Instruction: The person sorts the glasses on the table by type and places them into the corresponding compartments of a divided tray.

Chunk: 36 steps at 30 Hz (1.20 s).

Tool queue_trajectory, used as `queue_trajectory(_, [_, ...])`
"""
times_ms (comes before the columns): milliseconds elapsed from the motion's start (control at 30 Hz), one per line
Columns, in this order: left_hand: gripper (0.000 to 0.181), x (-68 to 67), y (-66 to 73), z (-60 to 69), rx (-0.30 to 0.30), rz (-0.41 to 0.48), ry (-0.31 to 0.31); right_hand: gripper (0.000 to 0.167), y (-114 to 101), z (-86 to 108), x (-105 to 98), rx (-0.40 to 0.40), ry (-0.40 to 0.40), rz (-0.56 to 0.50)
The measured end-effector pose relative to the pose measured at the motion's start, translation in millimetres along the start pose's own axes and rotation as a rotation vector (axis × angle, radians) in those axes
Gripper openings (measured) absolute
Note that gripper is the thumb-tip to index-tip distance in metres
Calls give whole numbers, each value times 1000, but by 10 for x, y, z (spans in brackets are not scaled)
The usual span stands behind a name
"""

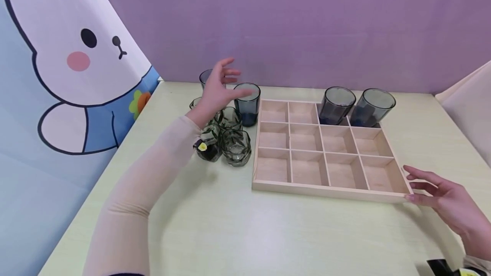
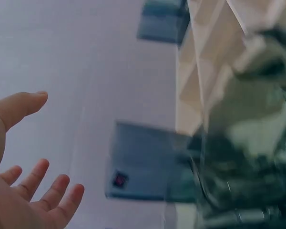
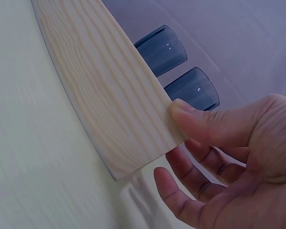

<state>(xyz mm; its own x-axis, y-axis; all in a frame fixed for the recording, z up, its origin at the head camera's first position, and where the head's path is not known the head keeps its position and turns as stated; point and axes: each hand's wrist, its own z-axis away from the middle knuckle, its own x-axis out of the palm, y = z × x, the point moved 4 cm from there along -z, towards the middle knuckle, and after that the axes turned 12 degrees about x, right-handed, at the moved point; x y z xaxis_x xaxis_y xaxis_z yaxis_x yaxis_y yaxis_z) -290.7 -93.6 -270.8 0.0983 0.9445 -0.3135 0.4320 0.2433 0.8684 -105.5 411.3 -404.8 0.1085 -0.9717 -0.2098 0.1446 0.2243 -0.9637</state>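
The left hand is raised with fingers spread over two upright blue-grey glasses, one of them beside the tray, the other partly behind the hand. Its palm and spread fingers show empty in the left wrist view. At the front right corner of the wooden divided tray, the right hand grips the edge, thumb on the front wall in the right wrist view. Two blue-grey glasses lean in the back row's two right compartments.
Several faceted green-grey glasses stand close together left of the tray, partly under the left forearm. A purple backdrop rises behind the table. A cloth with a cartoon figure hangs at the left.
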Motion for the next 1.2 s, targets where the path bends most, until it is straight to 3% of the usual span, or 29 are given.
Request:
queue_trajectory(233, [90,-69,-203,-3,-96,-43,-16,68,35,-3,-13,11,6,14])
queue_trajectory(467, [95,-22,-385,-65,-210,-81,-108,68,24,16,-3,24,0,-3])
queue_trajectory(733, [100,87,-523,-121,-242,-86,-172,68,22,16,-5,21,2,25])
queue_trajectory(1200, [90,132,-617,-135,-288,-15,-149,69,-5,13,21,3,-26,-70])
